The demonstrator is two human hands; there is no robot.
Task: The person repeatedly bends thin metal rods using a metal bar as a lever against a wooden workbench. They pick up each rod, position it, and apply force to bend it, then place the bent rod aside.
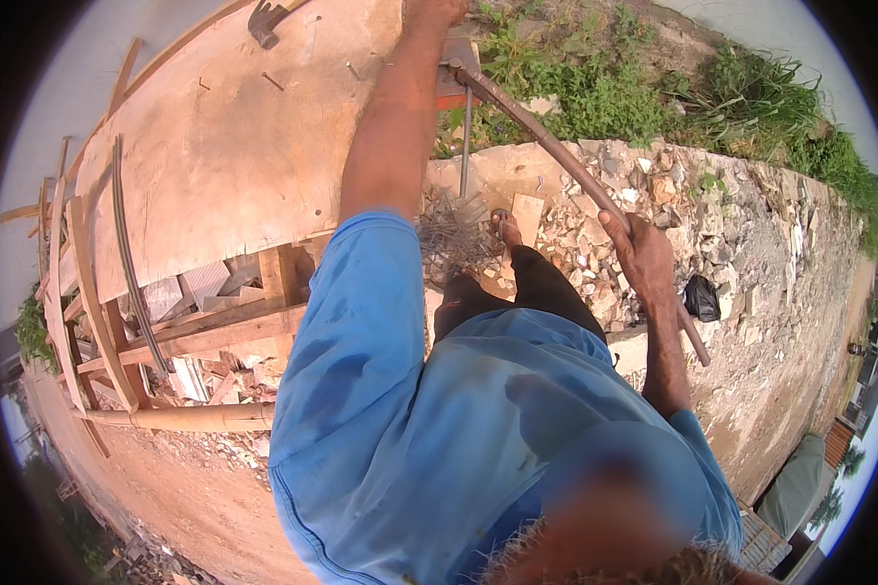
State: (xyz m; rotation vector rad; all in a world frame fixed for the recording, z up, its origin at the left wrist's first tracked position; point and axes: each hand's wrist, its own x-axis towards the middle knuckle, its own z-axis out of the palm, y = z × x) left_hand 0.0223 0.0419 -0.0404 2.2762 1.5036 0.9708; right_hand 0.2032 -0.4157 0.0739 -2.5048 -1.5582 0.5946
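Note:
My right hand (644, 255) is closed around a long rusty metal bar (546, 146), gripping it near its lower end. The bar runs diagonally up to a bench edge, where its far end meets a thin steel rod (466, 136) that hangs straight down. My left arm in a blue sleeve stretches up to that same spot. My left hand (437, 10) sits at the top edge of the view, mostly cut off, so its grip is unclear. A small red part (451, 93) lies just under it. My foot in a sandal (505, 230) stands on rubble below.
A wide wooden board (224, 146) on a timber frame (215, 331) fills the left, with nails sticking up, a hammer (263, 19) at its far end and a curved steel rod (127, 263) along its edge. Broken stone rubble (732, 224), bent wire pieces (454, 234), a black bag (702, 297) and weeds (595, 88) surround me.

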